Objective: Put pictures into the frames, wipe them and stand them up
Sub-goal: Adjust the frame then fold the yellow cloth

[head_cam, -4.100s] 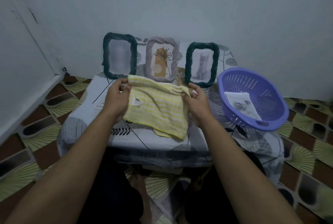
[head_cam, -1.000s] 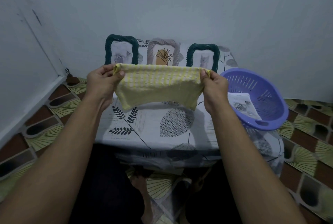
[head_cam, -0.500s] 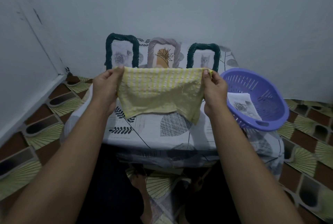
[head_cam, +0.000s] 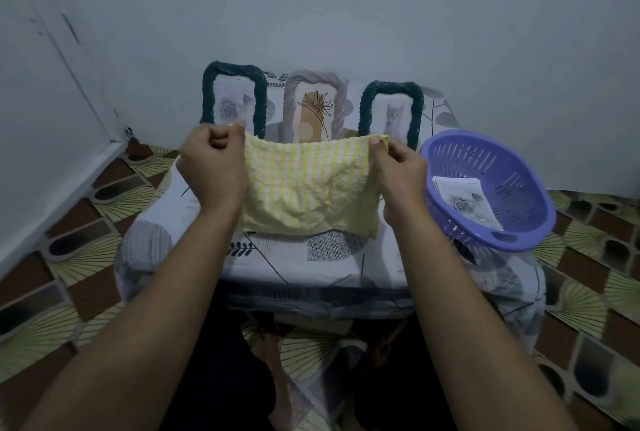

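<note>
The left hand (head_cam: 211,167) and the right hand (head_cam: 398,170) each pinch a top corner of the soft yellow-and-white striped cloth (head_cam: 308,188), so it hangs spread out between them. Just behind the hands stand the dark green woven frame with roses (head_cam: 209,94), the grey woven frame with a plant (head_cam: 290,94) and the dark green woven frame with a cat (head_cam: 366,103). If the hanging cloth swings back, it could knock a frame over.

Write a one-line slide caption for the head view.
A yellow cloth held between left hand and right hand, before three standing frames.
</note>
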The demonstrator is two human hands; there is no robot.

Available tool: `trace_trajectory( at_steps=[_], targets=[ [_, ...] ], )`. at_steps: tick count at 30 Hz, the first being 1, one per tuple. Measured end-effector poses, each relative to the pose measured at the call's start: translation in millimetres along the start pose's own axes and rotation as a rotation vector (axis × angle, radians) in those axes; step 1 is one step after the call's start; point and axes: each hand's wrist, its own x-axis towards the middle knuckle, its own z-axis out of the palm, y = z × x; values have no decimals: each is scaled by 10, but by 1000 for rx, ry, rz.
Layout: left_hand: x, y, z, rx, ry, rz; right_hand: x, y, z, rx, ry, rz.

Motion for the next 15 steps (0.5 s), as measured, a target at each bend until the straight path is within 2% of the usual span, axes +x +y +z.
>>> trace_trajectory(
  at_steps=[4, 9, 12, 15],
  targets=[
    [-55, 124, 42, -5, -9, 120, -43, -94, 137, -123, -13, -95],
    [-126, 187, 67, 127, -145, 279, -92, -193, 170, -292, 29, -232],
    [-142, 136, 70, 115, -233, 303, -116, -205, 164, -397, 2, -238],
    [-126, 85, 58, 103, -307, 238, -111, -165, 133, -371, 24, -134]
  ],
)
